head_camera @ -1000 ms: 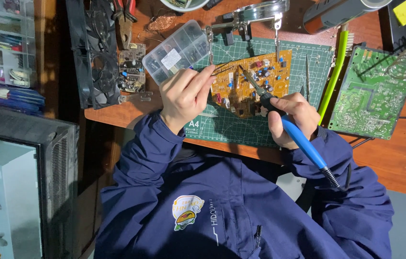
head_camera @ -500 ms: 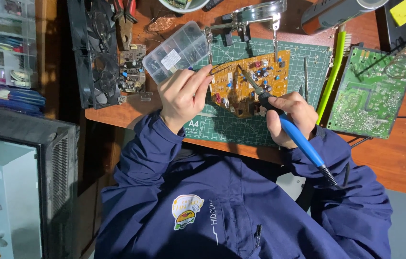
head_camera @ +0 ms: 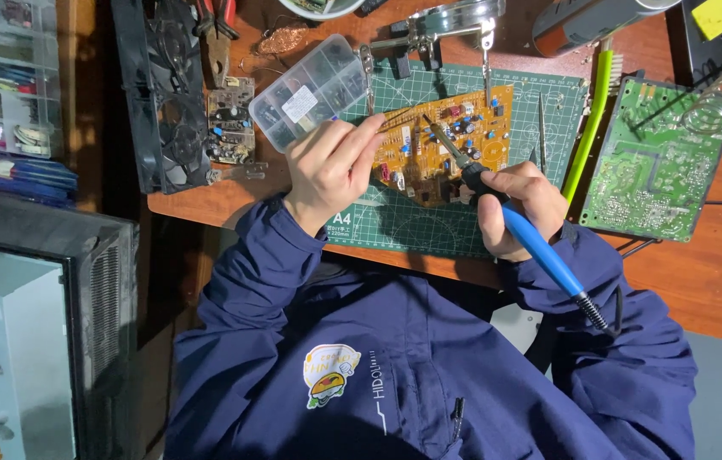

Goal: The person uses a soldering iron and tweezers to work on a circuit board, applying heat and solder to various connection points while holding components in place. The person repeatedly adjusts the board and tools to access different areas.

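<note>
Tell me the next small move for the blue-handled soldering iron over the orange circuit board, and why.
Probably lower the tip slightly onto the joint. The right hand holds the blue-handled soldering iron with its tip over the orange circuit board, while the left hand appears to feed a thin wire toward that spot. Whether the tip already touches cannot be told.

A green circuit board (head_camera: pixel 649 162) lies beside a clear parts box (head_camera: pixel 310 92).
</note>
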